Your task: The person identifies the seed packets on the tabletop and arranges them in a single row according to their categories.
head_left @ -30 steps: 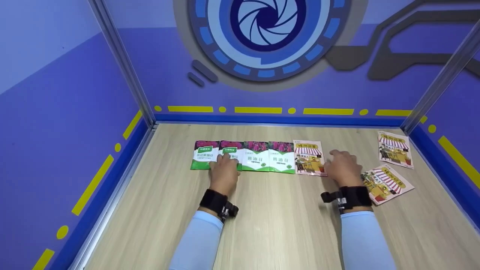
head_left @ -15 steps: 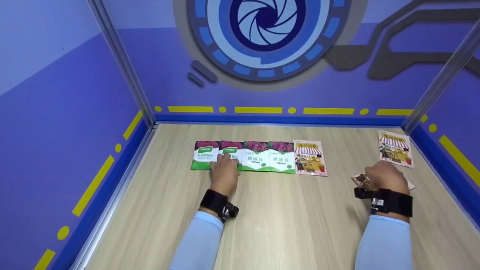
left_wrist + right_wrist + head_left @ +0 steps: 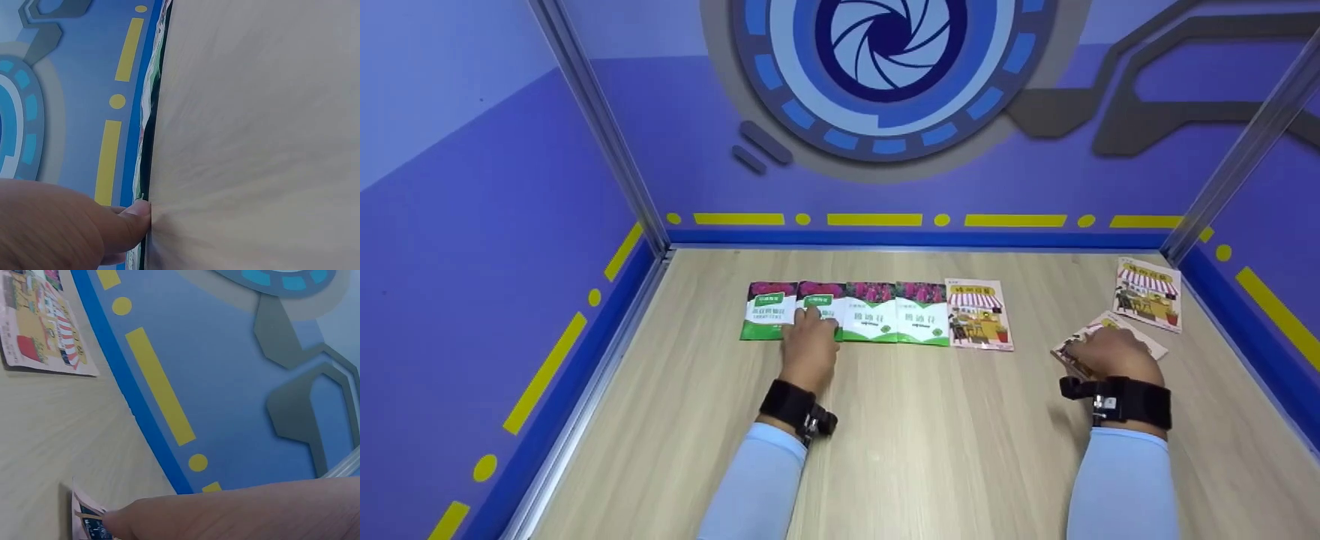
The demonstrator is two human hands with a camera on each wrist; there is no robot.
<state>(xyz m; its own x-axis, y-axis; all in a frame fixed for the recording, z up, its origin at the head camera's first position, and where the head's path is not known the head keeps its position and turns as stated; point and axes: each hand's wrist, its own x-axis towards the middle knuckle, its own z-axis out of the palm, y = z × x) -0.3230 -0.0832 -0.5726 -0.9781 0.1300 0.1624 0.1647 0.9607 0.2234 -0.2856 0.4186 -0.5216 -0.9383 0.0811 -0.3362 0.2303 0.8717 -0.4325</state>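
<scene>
In the head view, a row of flat packets lies side by side: green-and-white ones with magenta flowers (image 3: 922, 315), then a pink one with a striped awning picture (image 3: 979, 315) at the right end. My left hand (image 3: 810, 349) rests its fingers on the second green packet (image 3: 819, 296) from the left; its thumb touches the lower edge in the left wrist view. Farther right, my right hand (image 3: 1119, 356) pinches another pink awning packet (image 3: 1104, 322), partly hidden under the hand. Its near left edge is raised off the table in the right wrist view.
A third pink packet (image 3: 1147, 294) lies slightly turned near the back right corner, close beside the pinched one. Blue-purple printed walls (image 3: 885, 187) enclose the wooden table (image 3: 922, 435) at the back and both sides.
My right hand has gone from beside the row's end to the loose pink packet, taken hold of it and shifted it slightly left and back. The left hand has stayed in place.
</scene>
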